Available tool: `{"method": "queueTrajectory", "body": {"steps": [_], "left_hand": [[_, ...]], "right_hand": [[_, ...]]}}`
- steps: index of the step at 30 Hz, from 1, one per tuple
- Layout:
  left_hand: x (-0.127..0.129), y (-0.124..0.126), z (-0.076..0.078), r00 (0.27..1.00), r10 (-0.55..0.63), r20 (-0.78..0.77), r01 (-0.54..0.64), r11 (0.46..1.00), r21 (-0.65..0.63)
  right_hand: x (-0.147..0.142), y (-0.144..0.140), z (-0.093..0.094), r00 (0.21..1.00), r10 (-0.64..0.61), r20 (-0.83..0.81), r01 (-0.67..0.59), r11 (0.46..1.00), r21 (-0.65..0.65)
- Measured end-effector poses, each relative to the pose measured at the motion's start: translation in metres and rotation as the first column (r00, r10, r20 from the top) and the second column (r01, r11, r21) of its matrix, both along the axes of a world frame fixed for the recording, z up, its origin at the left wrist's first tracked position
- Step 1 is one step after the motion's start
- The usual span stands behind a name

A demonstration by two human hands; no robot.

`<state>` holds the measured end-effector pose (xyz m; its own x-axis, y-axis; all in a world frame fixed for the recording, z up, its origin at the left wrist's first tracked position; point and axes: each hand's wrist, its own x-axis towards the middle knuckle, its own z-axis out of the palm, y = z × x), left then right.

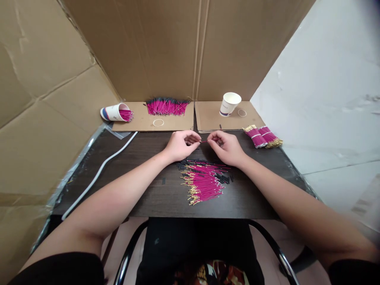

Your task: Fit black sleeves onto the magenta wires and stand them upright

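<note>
On the far left I see a tipped cup (114,112) spilling pink wires, then a fanned wire row (167,107) on the cardboard with a ring (158,122) in front of it. My left hand (179,145) is pinched on one end of a single wire (204,141), which spans the small gap between both hands above the dark table (142,186). My right hand (226,147) grips its other end, fingertips closed; what looks like a black sleeve there is too small to make out. Just below the hands lies the loose pile (203,182) of pink wires and black bits. Farther right stand an upright cup (229,104) and two bundles (263,136).
</note>
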<state>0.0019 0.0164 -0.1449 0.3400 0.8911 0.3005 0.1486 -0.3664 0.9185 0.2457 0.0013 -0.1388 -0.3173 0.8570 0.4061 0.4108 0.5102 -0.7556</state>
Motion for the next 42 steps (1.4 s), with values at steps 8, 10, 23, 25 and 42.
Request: {"method": "queueTrajectory", "body": {"steps": [8, 10, 23, 25, 42], "left_hand": [[0.000, 0.001, -0.001, 1.000, -0.007, 0.020, 0.008, 1.000, -0.019], [0.000, 0.001, -0.001, 0.999, -0.010, 0.033, 0.011, 0.999, -0.036], [0.001, 0.002, -0.002, 0.999, -0.014, 0.034, 0.015, 1.000, -0.022], [0.001, 0.002, -0.002, 1.000, -0.007, 0.030, 0.008, 1.000, -0.009], [-0.014, 0.003, 0.013, 0.899, 0.182, -0.399, -0.043, 0.942, 0.334]], "right_hand": [[0.000, 0.000, 0.001, 1.000, 0.003, 0.010, -0.003, 1.000, -0.009], [0.000, -0.001, 0.002, 1.000, 0.008, 0.013, -0.008, 1.000, -0.008], [-0.001, -0.002, 0.003, 0.998, 0.003, 0.058, -0.002, 1.000, -0.016], [0.000, -0.002, 0.005, 0.998, 0.004, 0.069, -0.005, 1.000, 0.004], [0.016, 0.010, 0.021, 0.962, -0.266, 0.067, 0.240, 0.935, 0.260]]}}
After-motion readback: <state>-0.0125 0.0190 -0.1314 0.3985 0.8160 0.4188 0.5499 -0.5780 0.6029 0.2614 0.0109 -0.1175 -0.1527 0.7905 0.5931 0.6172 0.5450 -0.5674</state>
